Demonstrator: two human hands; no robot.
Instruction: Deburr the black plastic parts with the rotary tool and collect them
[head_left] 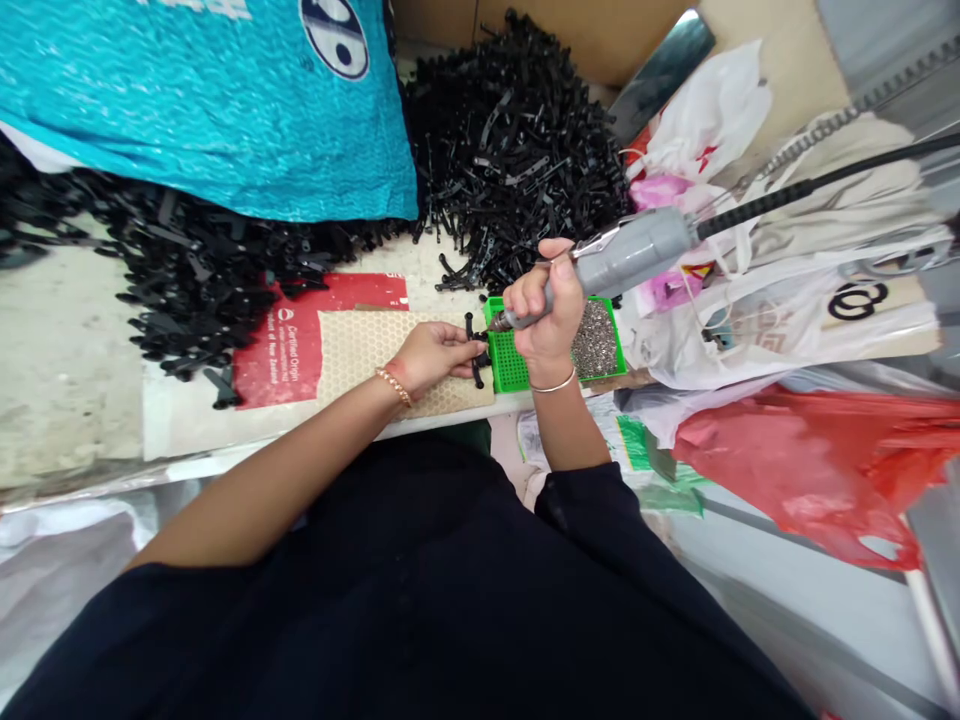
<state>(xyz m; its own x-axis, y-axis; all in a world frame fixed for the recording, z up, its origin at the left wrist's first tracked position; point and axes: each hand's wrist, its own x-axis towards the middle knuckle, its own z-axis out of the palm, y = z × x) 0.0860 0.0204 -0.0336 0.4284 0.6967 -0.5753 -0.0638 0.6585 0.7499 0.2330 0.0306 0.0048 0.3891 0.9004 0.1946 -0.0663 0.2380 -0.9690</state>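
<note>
My left hand (433,360) pinches a small black plastic part (478,378) over the right end of a tan honeycomb-patterned mat (360,350). Wrapped round a grey electric screwdriver (637,250) is my right hand (549,305). The tool points left and its tip meets or nearly meets the black part; the exact contact is too small to tell. Beneath the tool lies a green tray (511,372), with a perforated left section and small metal screws (596,340) in its right section.
Piles of black parts (517,150) lie at the back and left. A blue bag (225,100) covers some. Red printed card (274,350) lies left of the mat. Plastic bags (810,290) sit at the right, a red bag (817,460) nearer. A black cable (825,180) runs from the tool.
</note>
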